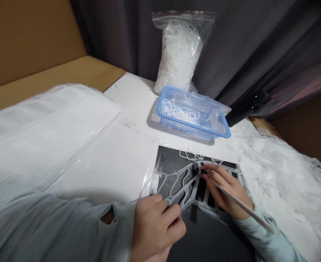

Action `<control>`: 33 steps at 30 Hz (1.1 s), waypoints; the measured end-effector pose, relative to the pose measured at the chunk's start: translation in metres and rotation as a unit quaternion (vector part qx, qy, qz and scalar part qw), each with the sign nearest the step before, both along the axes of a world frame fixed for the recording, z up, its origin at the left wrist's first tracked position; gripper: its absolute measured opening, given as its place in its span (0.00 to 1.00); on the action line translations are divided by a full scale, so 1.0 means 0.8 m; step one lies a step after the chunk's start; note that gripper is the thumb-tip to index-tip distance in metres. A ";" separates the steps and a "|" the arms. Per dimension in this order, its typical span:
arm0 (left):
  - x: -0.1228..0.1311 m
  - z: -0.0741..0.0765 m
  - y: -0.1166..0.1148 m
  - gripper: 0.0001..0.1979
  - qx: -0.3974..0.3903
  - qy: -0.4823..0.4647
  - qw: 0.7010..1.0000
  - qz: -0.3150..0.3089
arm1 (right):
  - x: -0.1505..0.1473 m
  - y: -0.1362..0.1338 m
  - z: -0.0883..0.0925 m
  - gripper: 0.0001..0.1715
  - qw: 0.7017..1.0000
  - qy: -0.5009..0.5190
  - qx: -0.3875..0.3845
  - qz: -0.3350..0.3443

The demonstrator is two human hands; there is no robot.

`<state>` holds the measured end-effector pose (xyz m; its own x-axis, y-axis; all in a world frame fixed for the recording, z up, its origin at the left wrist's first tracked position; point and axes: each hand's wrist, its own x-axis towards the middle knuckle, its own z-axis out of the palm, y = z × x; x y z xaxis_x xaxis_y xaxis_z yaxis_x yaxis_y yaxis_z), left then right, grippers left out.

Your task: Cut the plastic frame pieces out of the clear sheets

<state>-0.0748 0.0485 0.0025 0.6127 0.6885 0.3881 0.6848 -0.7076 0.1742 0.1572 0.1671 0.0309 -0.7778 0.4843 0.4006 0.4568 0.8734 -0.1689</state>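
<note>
A translucent white lattice sheet (186, 187) with branching strips lies over a black mat (204, 236). My left hand (157, 223) is closed at the sheet's near left edge, with the strips running in under its curled fingers. In my right hand (227, 189) is a slim pen-like tool (241, 202) with a pale handle and a dark tip, held like a pencil. Its tip is down at the lattice near the mat's far side; the exact contact is too small to make out. Loose white cut-out outlines (190, 155) lie at the mat's far edge.
A blue mesh basket (194, 125) with white cut-outs stands beyond the mat, before a full zip bag (179, 54) of white pieces. Plastic-wrapped white sheets (48, 127) lie left. A heap of translucent scraps (283, 182) spreads right. A dark curtain (116, 32) hangs behind.
</note>
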 end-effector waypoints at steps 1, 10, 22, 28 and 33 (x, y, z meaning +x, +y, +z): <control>0.000 0.000 0.000 0.10 -0.002 0.000 1.000 0.001 | 0.000 0.000 0.001 0.07 1.000 0.004 0.002 -0.001; 0.000 0.002 -0.001 0.11 -0.018 0.017 1.000 0.008 | 0.000 0.000 0.004 0.08 1.000 0.016 -0.005 -0.013; -0.002 0.002 0.000 0.04 0.008 -0.018 1.000 -0.003 | 0.008 0.011 0.006 0.07 1.000 -0.012 0.009 -0.012; -0.004 0.004 0.002 0.03 0.024 -0.020 0.999 -0.015 | 0.018 0.017 0.004 0.08 0.996 0.069 -0.046 -0.028; 0.001 -0.002 -0.002 0.05 0.022 -0.037 0.999 -0.001 | -0.001 -0.006 0.007 0.08 0.967 0.129 -0.220 0.009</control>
<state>-0.0740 0.0473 0.0008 0.5828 0.6689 0.4615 0.6698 -0.7169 0.1932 0.1563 0.1624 0.0366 -0.6893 0.6393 0.3407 0.3361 0.6989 -0.6313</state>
